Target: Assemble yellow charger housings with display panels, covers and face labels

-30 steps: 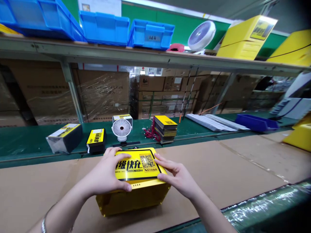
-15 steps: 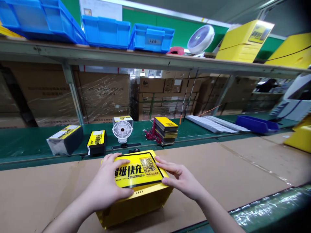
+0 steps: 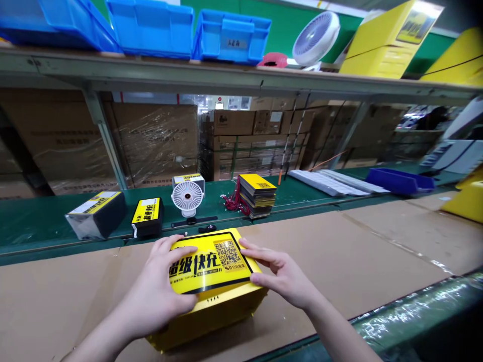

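Note:
On the cardboard-covered bench sits a yellow plastic case with small slots along its front top edge. A yellow printed panel, black-bordered with a QR code, lies over its top; its front edge looks slightly raised. My left hand holds the panel at the left, fingers over the top and thumb at the front edge. At the right end, my right hand has its fingertips and thumb on the panel's edge and the case corner. My left hand hides the panel's left end.
Behind the case stand a small white fan, a black-and-yellow box, a wrapped box and a stack of yellow panels with red wires. A dark blue tray lies right. Blue bins line the shelf above.
The view has shifted a little. My left hand has slid slightly left along the panel, its thumb nearer the left front corner. Both hands stay on the panel.

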`<state>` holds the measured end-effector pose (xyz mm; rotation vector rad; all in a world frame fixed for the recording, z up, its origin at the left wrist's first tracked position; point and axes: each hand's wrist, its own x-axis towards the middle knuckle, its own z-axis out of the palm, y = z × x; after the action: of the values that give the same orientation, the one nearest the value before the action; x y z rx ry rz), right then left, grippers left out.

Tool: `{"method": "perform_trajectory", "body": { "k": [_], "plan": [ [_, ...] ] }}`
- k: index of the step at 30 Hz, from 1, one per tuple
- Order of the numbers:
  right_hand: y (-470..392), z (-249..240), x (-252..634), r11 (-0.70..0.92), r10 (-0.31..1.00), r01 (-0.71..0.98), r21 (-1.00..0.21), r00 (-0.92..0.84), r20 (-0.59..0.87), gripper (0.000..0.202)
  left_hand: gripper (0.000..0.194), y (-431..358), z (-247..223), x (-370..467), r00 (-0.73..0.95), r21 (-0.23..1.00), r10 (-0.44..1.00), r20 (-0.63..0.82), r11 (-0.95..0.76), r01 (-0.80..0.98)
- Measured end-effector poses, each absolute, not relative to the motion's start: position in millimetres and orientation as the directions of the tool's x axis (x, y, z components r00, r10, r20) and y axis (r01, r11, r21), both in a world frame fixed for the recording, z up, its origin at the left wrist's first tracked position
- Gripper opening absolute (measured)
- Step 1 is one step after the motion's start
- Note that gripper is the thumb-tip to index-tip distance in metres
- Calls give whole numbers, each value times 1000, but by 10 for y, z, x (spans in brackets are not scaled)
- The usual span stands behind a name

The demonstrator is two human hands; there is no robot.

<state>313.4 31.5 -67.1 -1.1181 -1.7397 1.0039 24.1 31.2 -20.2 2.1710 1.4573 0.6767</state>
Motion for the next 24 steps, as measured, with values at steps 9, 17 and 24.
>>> {"method": "perform_trajectory", "body": {
  "k": [9,17,24],
  "plan": [
    [359,-731,3103,244,955,183,-952,-218,203,46,63,360,-173,280,304,595,943,132,-321,737],
    [372,-565,3141,235,936,266,-935,-321,144,52,87,400,-200,239,403,506,910,100,-396,767],
    [483,-335,3135,216,926,458,-862,-375,33,80,87,428,-233,135,522,348,850,66,-510,787]
  ]
}}
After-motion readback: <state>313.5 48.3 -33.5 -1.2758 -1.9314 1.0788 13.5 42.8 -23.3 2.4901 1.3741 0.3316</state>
